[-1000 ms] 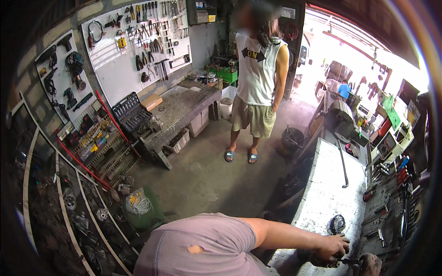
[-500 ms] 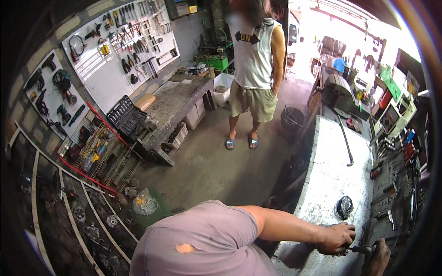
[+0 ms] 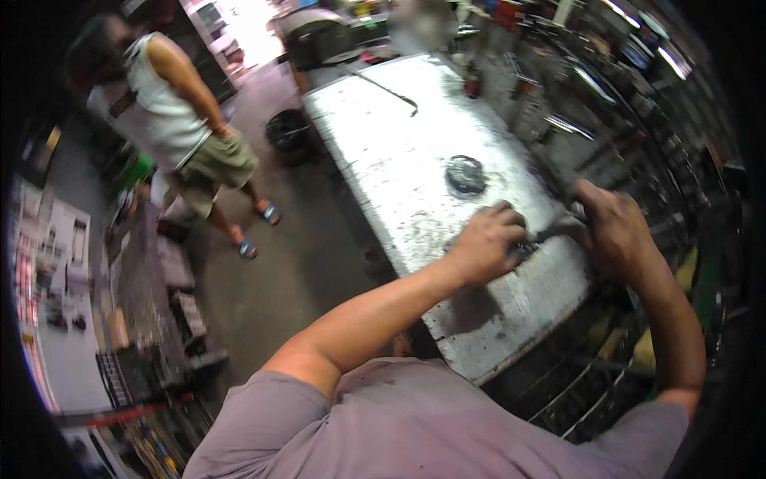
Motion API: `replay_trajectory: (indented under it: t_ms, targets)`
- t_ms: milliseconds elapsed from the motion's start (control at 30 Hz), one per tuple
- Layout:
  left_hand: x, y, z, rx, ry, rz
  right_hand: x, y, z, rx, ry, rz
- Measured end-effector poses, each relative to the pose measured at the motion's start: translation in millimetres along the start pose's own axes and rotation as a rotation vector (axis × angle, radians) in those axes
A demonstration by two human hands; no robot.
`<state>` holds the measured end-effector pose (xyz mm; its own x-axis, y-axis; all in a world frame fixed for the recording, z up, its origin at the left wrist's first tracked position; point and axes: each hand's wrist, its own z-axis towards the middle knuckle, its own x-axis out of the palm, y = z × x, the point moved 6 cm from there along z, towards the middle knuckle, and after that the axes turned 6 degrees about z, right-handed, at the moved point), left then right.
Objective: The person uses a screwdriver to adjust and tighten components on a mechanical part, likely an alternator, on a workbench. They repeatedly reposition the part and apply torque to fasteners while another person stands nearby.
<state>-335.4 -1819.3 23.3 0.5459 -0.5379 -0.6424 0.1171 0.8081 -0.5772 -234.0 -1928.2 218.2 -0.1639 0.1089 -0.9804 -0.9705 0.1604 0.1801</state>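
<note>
Fingers curled downward, my left hand [image 3: 488, 246] grips a dark, greasy metal part [image 3: 524, 249] low over the white-topped workbench [image 3: 415, 231]; most of that part is hidden under the fingers. On its right, my right hand [image 3: 616, 227] is closed round the dark handle of a hand tool [image 3: 561, 227]. The tool's far end points at the part by my left hand, and its kind is blurred. Beyond my left hand a round black mechanical part [image 3: 464, 174] lies on the bench.
A long dark bar with a bent end [image 3: 384, 88] lies at the bench's far end. Tools and metal pieces crowd the rack [image 3: 558, 120] to the right. Across the floor on the left stands a person [image 3: 171, 120], near a dark bucket [image 3: 289, 134] and another workbench [image 3: 148, 279].
My view has swung right and down toward the bench, so both forearms now show. My hands stay together at the dark part; the tool remains in my right hand.
</note>
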Motion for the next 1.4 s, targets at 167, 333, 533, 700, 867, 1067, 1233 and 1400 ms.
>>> replay_trajectory:
  t_ms: [167,333,533,700,867,1067,1233,1400]
  targets:
    - [-19.6,-13.6,10.6,0.052,0.119,0.065,-13.0,26.2,6.3,-0.155,0.195,-0.030]
    - [-68.8,-32.8,44.9,0.126,-0.090,-0.084,-57.0,0.4,-55.9,-0.076,-0.346,0.310]
    - [-109.9,36.6,34.3,-0.103,-0.163,-0.168,48.6,-101.7,-156.0,0.450,-0.754,0.497]
    - [-75.0,149.8,6.0,-0.443,0.032,0.124,242.3,-136.7,-181.3,0.652,-0.731,0.225]
    - [2.8,209.9,34.2,-0.388,0.297,0.347,343.4,-122.3,-159.0,0.793,-0.519,0.063]
    - [60.2,247.1,76.8,-0.432,0.622,0.556,347.2,-86.0,-127.0,0.903,-0.337,0.200]
    - [37.5,259.3,96.7,-0.328,0.517,0.329,306.1,-67.0,-145.6,1.010,-0.577,0.286]
    - [-46.9,200.3,130.9,0.079,0.398,0.056,233.3,-61.6,-159.3,0.987,-0.795,0.393]
